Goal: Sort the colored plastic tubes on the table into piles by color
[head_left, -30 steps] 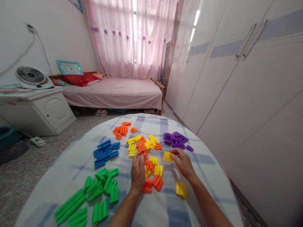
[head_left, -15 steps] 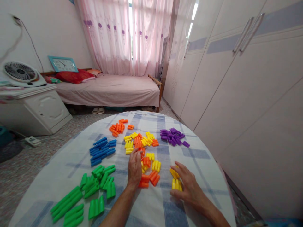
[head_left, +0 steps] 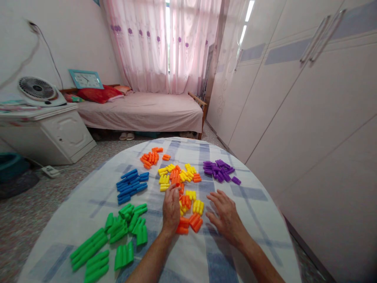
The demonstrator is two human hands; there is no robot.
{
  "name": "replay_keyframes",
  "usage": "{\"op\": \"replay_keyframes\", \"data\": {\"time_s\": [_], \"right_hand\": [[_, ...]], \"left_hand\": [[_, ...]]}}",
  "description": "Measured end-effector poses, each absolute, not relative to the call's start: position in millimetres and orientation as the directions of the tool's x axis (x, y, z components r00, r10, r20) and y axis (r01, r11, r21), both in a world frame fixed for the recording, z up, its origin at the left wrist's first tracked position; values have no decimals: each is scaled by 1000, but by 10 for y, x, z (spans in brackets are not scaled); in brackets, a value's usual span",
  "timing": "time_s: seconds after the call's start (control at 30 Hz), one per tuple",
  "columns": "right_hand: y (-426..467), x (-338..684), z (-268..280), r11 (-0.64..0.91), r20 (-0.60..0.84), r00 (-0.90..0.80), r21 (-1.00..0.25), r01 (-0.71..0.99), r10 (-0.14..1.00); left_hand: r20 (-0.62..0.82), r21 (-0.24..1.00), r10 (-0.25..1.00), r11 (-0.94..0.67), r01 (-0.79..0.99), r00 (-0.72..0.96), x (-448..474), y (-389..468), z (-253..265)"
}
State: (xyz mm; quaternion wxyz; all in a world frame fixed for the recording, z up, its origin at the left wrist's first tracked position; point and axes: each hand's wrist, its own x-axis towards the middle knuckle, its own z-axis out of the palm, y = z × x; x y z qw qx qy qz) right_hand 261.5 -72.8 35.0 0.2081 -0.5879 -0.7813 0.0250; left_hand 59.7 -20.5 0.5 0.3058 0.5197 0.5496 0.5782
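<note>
Yellow plastic pieces of joined tubes (head_left: pixel 198 207) and orange plastic pieces of joined tubes (head_left: pixel 196 223) lie mixed at centre of white-and-blue checked tablecloth (head_left: pixel 262 236). Left hand (head_left: pixel 171 208) at left edge of mix: fingers close together, slightly bent; cannot tell whether anything gripped. Right hand (head_left: pixel 225 216) right of mix: well open, fingers spread, thumb apart, nothing visible held; area under palm hidden. Green plastic ribbed pieces (head_left: pixel 124 256) near left, blue ones (head_left: pixel 129 188) farther left, purple ones (head_left: pixel 219 171) far right.
</note>
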Motion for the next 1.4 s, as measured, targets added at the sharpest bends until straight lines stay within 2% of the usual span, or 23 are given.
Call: {"op": "replay_keyframes", "data": {"time_s": [0.2,0.43,0.57,0.73,0.83,1.0,1.13,1.2,1.27,1.4], "right_hand": [[-591,2273,409,324,204,-267,-334,885,942],[-626,2230,369,318,230,-248,-349,882,941],[-624,2259,386,319,273,-237,-315,894,932],[-603,2507,432,147,384,-46,-239,960,922],[-605,2684,396,48,370,39,-224,973,928],[-614,2786,273,1,280,68,-241,971,958],[-607,2753,244,-18,346,81,-183,983,935],[-592,2695,275,24,385,42,-165,986,922],[-560,2590,326,131,397,-51,-178,975,916],[-437,2281,388,349,335,-258,-251,903,906]], "left_hand": [[282,949,919,-225,219,-275,588,-195,-26],[282,948,924,-228,221,-257,580,-191,-43],[277,948,926,-221,228,-256,570,-186,-57],[285,945,923,-226,236,-259,567,-189,-48],[285,944,923,-224,241,-260,566,-190,-41],[278,946,924,-215,244,-264,563,-191,-35],[271,947,928,-211,240,-254,574,-198,-21],[266,949,930,-207,238,-253,581,-202,-12],[264,950,930,-204,238,-257,587,-204,-5],[276,948,928,-220,230,-252,589,-199,-5]]}}
